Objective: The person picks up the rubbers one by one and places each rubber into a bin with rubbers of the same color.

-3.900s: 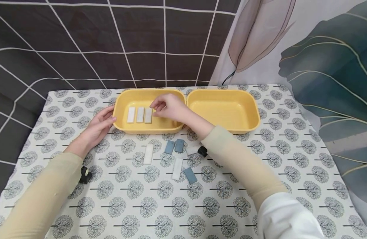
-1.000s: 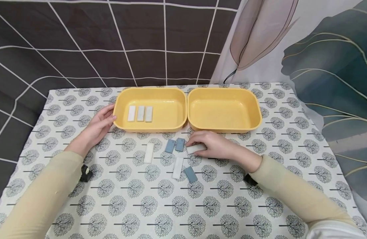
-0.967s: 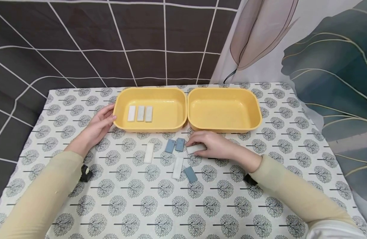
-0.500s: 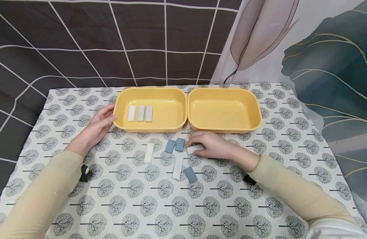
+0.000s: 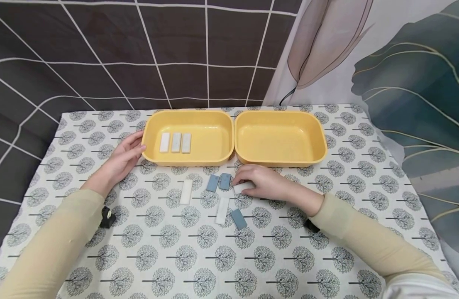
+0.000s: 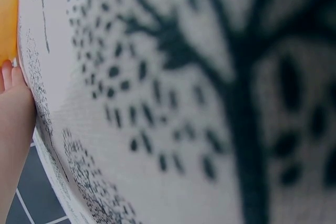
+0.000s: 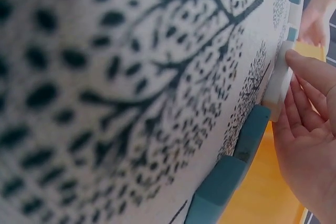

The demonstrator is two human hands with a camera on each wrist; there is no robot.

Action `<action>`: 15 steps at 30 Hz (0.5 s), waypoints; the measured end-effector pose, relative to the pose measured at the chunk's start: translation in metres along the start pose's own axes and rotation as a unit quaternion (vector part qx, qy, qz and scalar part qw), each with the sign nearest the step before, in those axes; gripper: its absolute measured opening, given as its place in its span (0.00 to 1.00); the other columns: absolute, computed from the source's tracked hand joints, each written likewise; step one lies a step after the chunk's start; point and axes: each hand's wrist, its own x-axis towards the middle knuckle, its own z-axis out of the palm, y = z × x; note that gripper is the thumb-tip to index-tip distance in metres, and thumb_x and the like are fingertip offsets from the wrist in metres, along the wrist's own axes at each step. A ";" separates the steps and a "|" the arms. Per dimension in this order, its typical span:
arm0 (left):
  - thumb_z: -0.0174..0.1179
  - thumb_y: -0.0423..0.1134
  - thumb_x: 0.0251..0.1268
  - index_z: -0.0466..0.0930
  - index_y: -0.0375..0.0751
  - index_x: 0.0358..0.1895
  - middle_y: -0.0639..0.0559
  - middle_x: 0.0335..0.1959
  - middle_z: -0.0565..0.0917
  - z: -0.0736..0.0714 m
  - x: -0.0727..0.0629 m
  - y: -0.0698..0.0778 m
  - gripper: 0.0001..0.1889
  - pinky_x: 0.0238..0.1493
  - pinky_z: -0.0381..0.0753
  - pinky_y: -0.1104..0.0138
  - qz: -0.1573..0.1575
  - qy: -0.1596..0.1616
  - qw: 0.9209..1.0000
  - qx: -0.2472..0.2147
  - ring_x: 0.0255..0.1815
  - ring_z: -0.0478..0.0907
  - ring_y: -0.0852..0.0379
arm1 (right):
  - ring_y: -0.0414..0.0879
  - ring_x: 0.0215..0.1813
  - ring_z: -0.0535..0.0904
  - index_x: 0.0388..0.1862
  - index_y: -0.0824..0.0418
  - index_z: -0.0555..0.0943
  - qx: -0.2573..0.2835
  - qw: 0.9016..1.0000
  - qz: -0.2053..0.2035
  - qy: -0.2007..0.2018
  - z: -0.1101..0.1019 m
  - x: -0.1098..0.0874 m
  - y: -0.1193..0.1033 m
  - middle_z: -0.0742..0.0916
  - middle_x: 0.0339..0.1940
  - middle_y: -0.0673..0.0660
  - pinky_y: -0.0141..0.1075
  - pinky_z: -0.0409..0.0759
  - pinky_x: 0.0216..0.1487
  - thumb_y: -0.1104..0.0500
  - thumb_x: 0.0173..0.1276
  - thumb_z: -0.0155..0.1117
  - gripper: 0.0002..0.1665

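My right hand pinches a small white rectangular block lying on the tablecloth in the head view. In the right wrist view, the thumb presses one face of that white block, and the fingers curl behind it. Just left of the hand lie two blue blocks, with a white block and a third blue block nearer me. Another white block lies further left. My left hand rests against the left end of the left yellow box, fingers extended, thumb at its rim.
Three pale blocks lie in a row inside the left box. A second yellow box stands right against it on the tree-print tablecloth. A dark tiled wall rises behind, with a leaf-patterned curtain at the right.
My right hand has come out of the left box, moved right and toward me, and taken hold of the white block. Over the last second it barely moves. The left hand stays put.
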 end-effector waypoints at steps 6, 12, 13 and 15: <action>0.55 0.30 0.81 0.39 0.33 0.86 0.38 0.90 0.39 0.000 0.000 -0.001 0.41 0.88 0.54 0.71 -0.001 0.000 1.000 0.003 0.89 0.46 0.49 | 0.51 0.63 0.85 0.54 0.56 0.89 0.000 1.000 0.003 -0.001 0.001 0.000 0.000 0.90 0.57 0.53 0.49 0.82 0.75 0.64 0.62 0.79 0.20; 0.55 0.30 0.81 0.38 0.33 0.86 0.39 0.90 0.39 -0.001 0.000 -0.001 0.42 0.88 0.53 0.71 -0.002 -0.001 1.000 0.005 0.90 0.43 0.48 | 0.52 0.64 0.85 0.54 0.58 0.89 -0.005 1.000 0.008 -0.006 0.001 0.001 -0.002 0.90 0.57 0.54 0.49 0.81 0.76 0.63 0.62 0.79 0.20; 0.55 0.30 0.81 0.38 0.33 0.86 0.38 0.90 0.39 -0.001 0.000 -0.001 0.42 0.88 0.52 0.71 -0.002 -0.002 1.000 0.004 0.90 0.44 0.48 | 0.52 0.64 0.85 0.54 0.57 0.89 -0.008 1.000 0.007 -0.007 0.001 0.001 -0.003 0.90 0.57 0.54 0.49 0.81 0.76 0.63 0.62 0.79 0.20; 0.55 0.31 0.81 0.38 0.33 0.86 0.38 0.90 0.39 -0.001 0.000 -0.001 0.42 0.88 0.53 0.71 -0.001 -0.002 1.000 0.007 0.89 0.45 0.49 | 0.51 0.64 0.85 0.54 0.57 0.89 -0.015 1.000 0.009 -0.009 0.001 0.001 -0.003 0.90 0.57 0.54 0.49 0.82 0.75 0.62 0.62 0.80 0.20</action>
